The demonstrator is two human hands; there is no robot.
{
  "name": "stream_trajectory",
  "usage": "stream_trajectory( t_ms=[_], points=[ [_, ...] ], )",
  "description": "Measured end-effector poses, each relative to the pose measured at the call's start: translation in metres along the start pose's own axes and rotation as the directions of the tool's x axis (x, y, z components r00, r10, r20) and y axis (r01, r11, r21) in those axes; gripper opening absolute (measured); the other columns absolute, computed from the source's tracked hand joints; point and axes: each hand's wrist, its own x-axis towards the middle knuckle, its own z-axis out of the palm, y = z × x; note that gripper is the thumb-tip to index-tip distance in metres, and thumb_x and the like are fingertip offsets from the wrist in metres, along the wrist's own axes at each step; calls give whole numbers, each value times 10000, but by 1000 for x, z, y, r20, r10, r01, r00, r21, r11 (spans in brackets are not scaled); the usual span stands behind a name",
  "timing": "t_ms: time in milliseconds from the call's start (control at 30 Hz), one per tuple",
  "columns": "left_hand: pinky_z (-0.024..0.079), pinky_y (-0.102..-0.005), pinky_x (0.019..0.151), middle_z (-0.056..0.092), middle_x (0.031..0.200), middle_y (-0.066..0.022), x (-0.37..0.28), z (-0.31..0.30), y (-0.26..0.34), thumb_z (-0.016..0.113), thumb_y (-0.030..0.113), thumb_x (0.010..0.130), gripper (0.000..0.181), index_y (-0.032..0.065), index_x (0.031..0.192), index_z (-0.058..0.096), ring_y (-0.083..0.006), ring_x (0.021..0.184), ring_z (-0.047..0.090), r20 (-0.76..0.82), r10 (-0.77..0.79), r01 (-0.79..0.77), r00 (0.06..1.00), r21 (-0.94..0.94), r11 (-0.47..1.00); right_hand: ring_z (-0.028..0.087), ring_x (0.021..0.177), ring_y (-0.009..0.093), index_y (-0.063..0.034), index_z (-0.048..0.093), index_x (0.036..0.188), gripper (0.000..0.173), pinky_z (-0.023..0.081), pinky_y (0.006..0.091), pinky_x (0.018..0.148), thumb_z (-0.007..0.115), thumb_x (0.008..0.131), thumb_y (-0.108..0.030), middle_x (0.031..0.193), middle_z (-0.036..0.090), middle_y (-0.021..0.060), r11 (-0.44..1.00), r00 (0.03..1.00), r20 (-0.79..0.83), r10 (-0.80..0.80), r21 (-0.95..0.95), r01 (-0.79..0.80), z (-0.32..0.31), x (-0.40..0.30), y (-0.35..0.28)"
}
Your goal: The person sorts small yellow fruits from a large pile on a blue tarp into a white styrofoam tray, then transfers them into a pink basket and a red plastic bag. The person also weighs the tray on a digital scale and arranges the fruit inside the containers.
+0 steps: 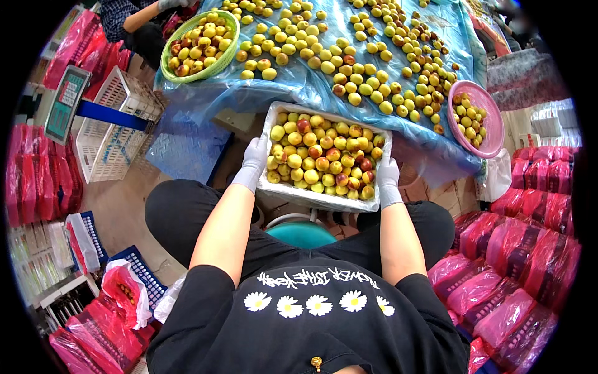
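A white foam box [322, 200] full of yellow-green and reddish jujube-like fruits [310, 176] is between my two hands, above my lap and at the table's near edge. My left hand [252, 159], in a pale knitted glove, grips the box's left end. At its right end my right hand [387, 175], gloved alike, holds on, with a finger laid along the rim. Beyond the box, many loose fruits [327, 68] lie on the table's blue plastic sheet [299, 86].
A green basket [201, 77] and a pink basket [496, 122], both holding fruits, sit at the table's edges. To the left are a scale [68, 104] and a white crate [105, 149]. Red-wrapped baskets [518, 252] are stacked on both sides. Another person's arm [140, 17] is at the upper left.
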Motion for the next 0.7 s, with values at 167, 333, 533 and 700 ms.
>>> stream_trajectory(
  t_ms=[167, 333, 533, 700],
  points=[
    [437, -448, 866, 632, 989, -280, 13, -12, -16, 406, 633, 911, 675, -2, 939, 634, -449, 986, 582, -28, -49, 50, 998, 35, 998, 595, 1057, 434, 39, 631, 1078, 789, 442, 455, 917, 340, 917, -677, 1078, 642, 285, 989, 989, -45, -139, 45, 141, 4, -19, -15],
    [424, -450, 905, 643, 1027, -281, 31, -92, -6, 342, 693, 898, 783, -9, 998, 674, -418, 1041, 597, -79, -8, 18, 997, 131, 991, 606, 958, 228, 69, 553, 1104, 582, 477, 355, 847, 490, 966, -493, 1066, 635, 169, 748, 993, 67, -97, 663, 28, 15, -103, -51],
    [389, -424, 994, 611, 1148, -280, 76, -301, -49, 270, 689, 920, 820, -6, 1134, 649, -417, 1149, 545, -180, -5, 54, 984, 269, 962, 602, 883, 191, 40, 553, 1096, 488, 494, 330, 807, 513, 971, -430, 1023, 618, 113, 557, 795, 515, -322, 782, -281, 109, -175, -204],
    [389, -388, 1005, 585, 1276, -229, 59, -399, -147, 431, 621, 908, 754, -38, 1234, 594, -348, 1199, 541, -402, -180, 82, 898, -248, 965, 617, 891, 234, 52, 556, 1121, 509, 498, 363, 809, 556, 935, -421, 1030, 620, 159, 711, 694, 628, -352, 662, -237, 222, -164, -320]
  ],
)
